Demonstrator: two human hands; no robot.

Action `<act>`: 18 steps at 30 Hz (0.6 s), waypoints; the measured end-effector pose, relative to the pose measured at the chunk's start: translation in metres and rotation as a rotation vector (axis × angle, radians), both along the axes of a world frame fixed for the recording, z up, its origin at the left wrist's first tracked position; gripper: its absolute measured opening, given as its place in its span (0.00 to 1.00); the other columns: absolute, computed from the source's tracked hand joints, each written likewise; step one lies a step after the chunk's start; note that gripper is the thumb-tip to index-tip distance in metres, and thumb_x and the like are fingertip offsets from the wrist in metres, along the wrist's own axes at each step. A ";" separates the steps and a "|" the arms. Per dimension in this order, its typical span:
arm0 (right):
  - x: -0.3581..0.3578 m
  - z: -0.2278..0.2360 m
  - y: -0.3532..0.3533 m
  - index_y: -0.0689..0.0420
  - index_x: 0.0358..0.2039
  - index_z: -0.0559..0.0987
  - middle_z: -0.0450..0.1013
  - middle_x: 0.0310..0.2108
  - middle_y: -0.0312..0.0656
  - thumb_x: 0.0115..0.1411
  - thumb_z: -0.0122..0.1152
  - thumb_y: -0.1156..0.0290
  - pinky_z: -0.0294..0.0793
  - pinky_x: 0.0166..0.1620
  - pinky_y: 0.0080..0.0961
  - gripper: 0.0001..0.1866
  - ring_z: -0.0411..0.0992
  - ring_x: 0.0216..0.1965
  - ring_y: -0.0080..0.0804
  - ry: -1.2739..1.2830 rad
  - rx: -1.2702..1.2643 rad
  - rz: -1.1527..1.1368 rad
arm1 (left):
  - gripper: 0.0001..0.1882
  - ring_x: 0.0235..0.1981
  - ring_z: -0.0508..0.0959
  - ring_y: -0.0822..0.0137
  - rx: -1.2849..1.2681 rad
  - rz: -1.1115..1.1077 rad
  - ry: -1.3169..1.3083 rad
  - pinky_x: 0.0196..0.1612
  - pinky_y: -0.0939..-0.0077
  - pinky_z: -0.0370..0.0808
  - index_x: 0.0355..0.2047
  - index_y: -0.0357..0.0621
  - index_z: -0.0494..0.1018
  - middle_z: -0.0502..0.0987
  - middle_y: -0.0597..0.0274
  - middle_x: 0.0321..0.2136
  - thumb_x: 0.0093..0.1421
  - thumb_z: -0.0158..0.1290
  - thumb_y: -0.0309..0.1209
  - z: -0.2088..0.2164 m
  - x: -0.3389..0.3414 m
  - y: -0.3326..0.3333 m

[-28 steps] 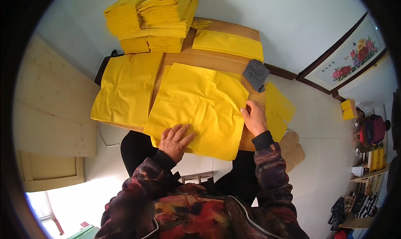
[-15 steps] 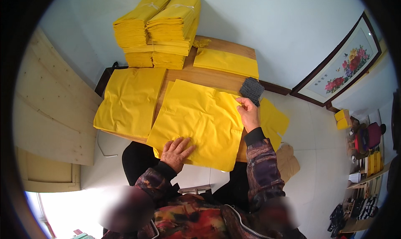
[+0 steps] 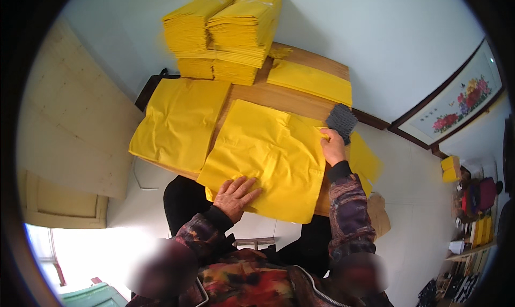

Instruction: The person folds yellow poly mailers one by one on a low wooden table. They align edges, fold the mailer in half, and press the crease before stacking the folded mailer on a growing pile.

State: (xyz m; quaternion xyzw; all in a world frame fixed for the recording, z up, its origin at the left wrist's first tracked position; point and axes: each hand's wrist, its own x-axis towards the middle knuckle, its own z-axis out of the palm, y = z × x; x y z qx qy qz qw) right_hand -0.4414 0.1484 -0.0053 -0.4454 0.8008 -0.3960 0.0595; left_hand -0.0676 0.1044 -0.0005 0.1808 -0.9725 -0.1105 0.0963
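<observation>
Basically one view to go on, the head camera looking down.

Head view: left hand (image 3: 234,196) lies flat, fingers spread, palm down on the near edge of a large yellow sheet (image 3: 268,157) that sits on the wooden desk (image 3: 279,95). No grip there, it reads as a hold-down, judging by the flat palm: the weight pins the sheet so it does not slide. The sheet's near edge overhangs the desk toward the person.

Right hand (image 3: 333,146) is at the sheet's far right corner, fingers curled over the edge. Looks like a pinch on the corner, but whether the grip is truly shut on it I cannot tell from this angle. A dark grey pad (image 3: 341,122) lies just beyond those fingertips, touching or nearly so; cannot tell if the hand holds it.

Second yellow sheet (image 3: 179,122) lies to the left, draped off the desk's left edge, apart from both hands. More yellow pokes out at the right edge of the desk under the right wrist.

Far side: two tall stacks of folded yellow pieces (image 3: 222,31), side by side, plus a lower flat yellow pile (image 3: 311,82) to their right. Stacks are kept at the back, probably to leave the near part free for spreading.

Containers: none open or visible on the desk; nothing holds anything here, only stacks.
</observation>
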 end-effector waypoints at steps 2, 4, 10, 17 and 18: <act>-0.002 0.002 -0.002 0.61 0.43 0.79 0.75 0.45 0.49 0.54 0.58 0.78 0.70 0.51 0.30 0.14 0.73 0.48 0.44 0.006 0.003 0.016 | 0.33 0.66 0.57 0.56 0.032 0.009 -0.072 0.65 0.51 0.53 0.60 0.62 0.66 0.60 0.62 0.65 0.51 0.51 0.25 -0.001 0.001 0.000; -0.003 0.006 -0.003 0.62 0.46 0.77 0.73 0.47 0.48 0.56 0.57 0.79 0.70 0.51 0.29 0.16 0.72 0.49 0.43 -0.030 0.018 0.027 | 0.32 0.65 0.58 0.54 -0.022 0.029 -0.007 0.65 0.49 0.54 0.58 0.62 0.68 0.61 0.61 0.63 0.50 0.53 0.26 -0.002 0.002 0.001; -0.002 0.011 -0.011 0.62 0.49 0.75 0.70 0.52 0.51 0.56 0.55 0.79 0.67 0.54 0.32 0.18 0.68 0.54 0.48 0.005 0.051 0.126 | 0.30 0.67 0.56 0.54 -0.134 0.034 -0.014 0.65 0.40 0.48 0.55 0.66 0.69 0.60 0.63 0.64 0.51 0.55 0.28 -0.005 0.005 0.006; 0.007 0.019 -0.021 0.60 0.51 0.73 0.69 0.52 0.49 0.56 0.57 0.78 0.65 0.57 0.33 0.20 0.66 0.55 0.50 0.102 0.134 0.171 | 0.26 0.63 0.61 0.56 -0.162 0.008 0.008 0.62 0.43 0.55 0.51 0.64 0.72 0.63 0.63 0.61 0.50 0.55 0.29 -0.005 0.005 0.004; 0.010 0.021 -0.021 0.60 0.52 0.73 0.69 0.52 0.49 0.56 0.57 0.78 0.65 0.57 0.34 0.21 0.66 0.55 0.50 0.116 0.179 0.137 | 0.25 0.62 0.62 0.56 -0.159 -0.003 0.009 0.61 0.44 0.57 0.50 0.63 0.72 0.64 0.62 0.61 0.49 0.55 0.29 -0.005 0.005 0.004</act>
